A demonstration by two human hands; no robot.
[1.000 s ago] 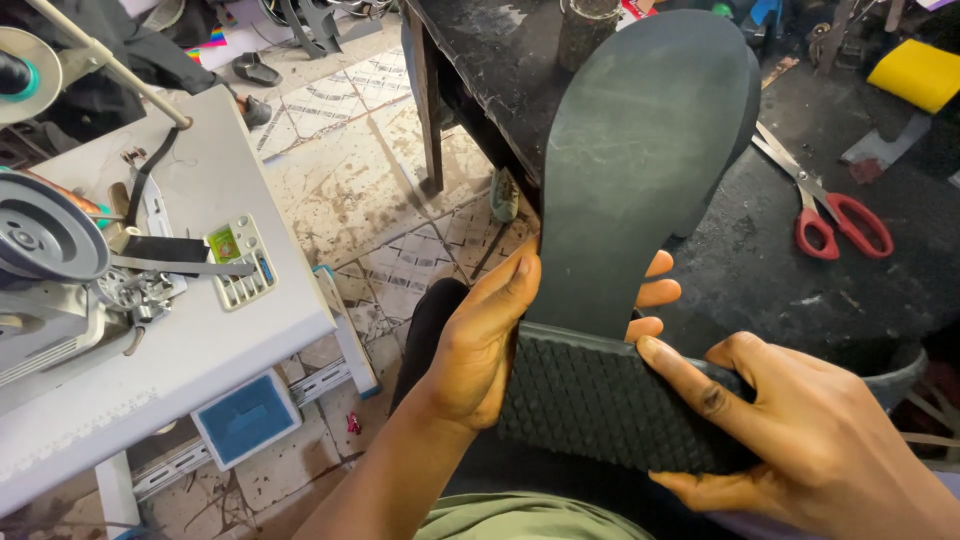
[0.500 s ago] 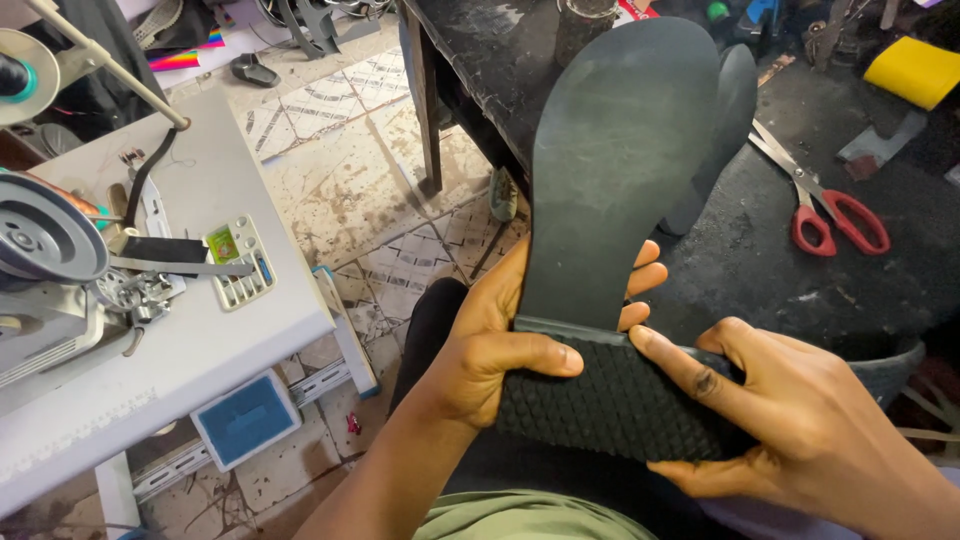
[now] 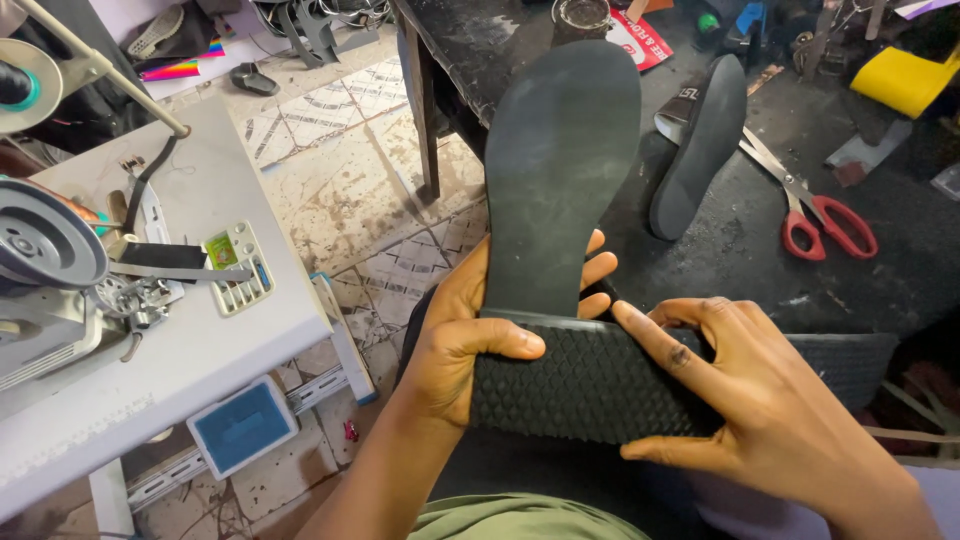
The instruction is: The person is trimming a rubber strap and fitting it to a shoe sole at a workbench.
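1. The black shoe sole (image 3: 560, 170) stands on end in front of the person, heel down, toe pointing away over the edge of the dark workbench (image 3: 720, 250).
2. Its heel end meets a strip of diamond-textured black rubber sheet (image 3: 600, 385), which lies crosswise just below the sole (whether the two are bonded cannot be told).
3. The left hand (image 3: 460, 340) is closed around the junction: thumb pressed on the textured sheet, fingers curled behind the sole's heel end.
4. The right hand (image 3: 760, 400) lies flat on the sheet to the right of the sole, fingers spread and extended, pressing down without gripping.
5. The sole looks thin, light and moderately stiff, since it holds itself upright; its smooth face could slip, so the heel edge seems the best hold.
6. The sheet looks soft and bendable, and its pattern should give grip.
7. Right of the sole, on the bench, lie a second black sole (image 3: 700, 150) and red-handled scissors (image 3: 815, 215).
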